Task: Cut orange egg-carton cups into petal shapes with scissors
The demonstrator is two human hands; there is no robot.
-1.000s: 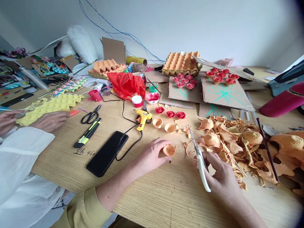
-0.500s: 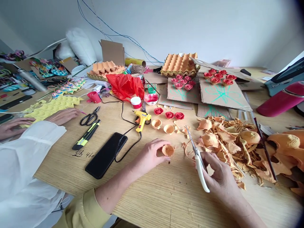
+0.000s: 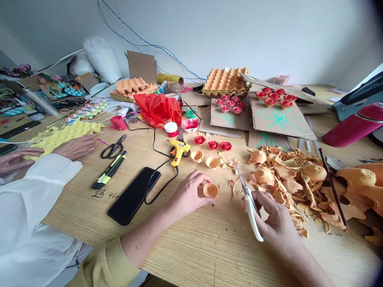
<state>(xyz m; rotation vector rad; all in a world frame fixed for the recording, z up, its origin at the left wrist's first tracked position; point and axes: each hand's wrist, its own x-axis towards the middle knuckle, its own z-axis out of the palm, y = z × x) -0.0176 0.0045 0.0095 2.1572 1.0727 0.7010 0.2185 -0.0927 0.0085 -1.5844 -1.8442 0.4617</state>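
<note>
My left hand [image 3: 188, 193] pinches a small orange egg-carton cup [image 3: 211, 190] just above the wooden table [image 3: 194, 247]. My right hand [image 3: 277, 221] is closed round the white handles of a pair of scissors [image 3: 247, 197], blades pointing up and away, to the right of the cup. Two more cut orange cups [image 3: 206, 159] lie beyond, with three red paper roses [image 3: 213, 144] behind them. A heap of orange carton scraps [image 3: 299, 179] sits right of the scissors.
A yellow glue gun [image 3: 178, 150], a black phone [image 3: 134, 195], black scissors [image 3: 113, 146] and a utility knife [image 3: 109, 171] lie to the left. A co-worker in a white sleeve [image 3: 32, 199] rests hands on a yellow carton [image 3: 62, 133]. Cardboard sheets with red roses [image 3: 277, 97] stand at the back.
My left hand has turned the orange cup slightly and lifted it a little. The scissors have barely moved. The co-worker's hands shifted on the yellow carton.
</note>
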